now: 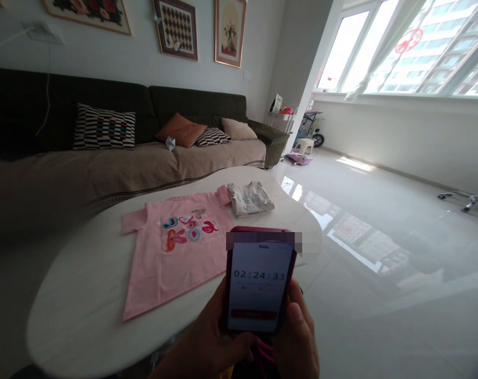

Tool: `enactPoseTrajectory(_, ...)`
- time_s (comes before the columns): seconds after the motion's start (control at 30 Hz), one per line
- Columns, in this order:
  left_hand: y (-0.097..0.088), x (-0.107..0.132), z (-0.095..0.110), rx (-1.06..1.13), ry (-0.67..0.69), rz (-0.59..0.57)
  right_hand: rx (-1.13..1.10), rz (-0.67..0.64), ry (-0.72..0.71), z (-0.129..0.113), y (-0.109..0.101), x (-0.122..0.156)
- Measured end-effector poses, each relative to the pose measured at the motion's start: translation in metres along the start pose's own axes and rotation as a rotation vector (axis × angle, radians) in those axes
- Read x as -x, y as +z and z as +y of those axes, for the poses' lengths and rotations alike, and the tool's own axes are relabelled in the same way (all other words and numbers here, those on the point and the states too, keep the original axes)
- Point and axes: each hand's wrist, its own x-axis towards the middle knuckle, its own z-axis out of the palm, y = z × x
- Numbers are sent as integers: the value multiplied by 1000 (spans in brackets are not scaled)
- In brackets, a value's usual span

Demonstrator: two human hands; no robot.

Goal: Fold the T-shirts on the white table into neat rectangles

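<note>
A red-cased phone (258, 281) is held upright in front of me, its screen showing a timer reading 02:24:33. My left hand (207, 342) wraps its left side and my right hand (297, 331) grips its right edge, thumb along the case. Beyond the phone a pink T-shirt (171, 247) with colourful letters lies spread flat on the white oval table (77, 310). A folded light patterned garment (248, 199) rests at the table's far edge, touching the shirt's sleeve.
A dark sofa (116, 105) with several cushions runs behind the table. Glossy tiled floor (380, 221) stretches right toward big windows. A chair base (465, 199) stands at far right, a small stool and toys (302, 150) by the sofa's end.
</note>
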Motion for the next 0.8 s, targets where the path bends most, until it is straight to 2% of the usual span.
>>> enactPoseTrajectory(0.13, 0, 1, -1, -8, 25, -11, -15, -12, -13, 1, -1, 0)
enactPoseTrajectory(0.3, -1, 2, -6, -5, -1, 42, 24, -15, -27, 1, -2, -1)
enactPoseTrajectory(0.8, -3, -2, -1, 19, -24, -1, -22, 24, -12, 4, -2, 0)
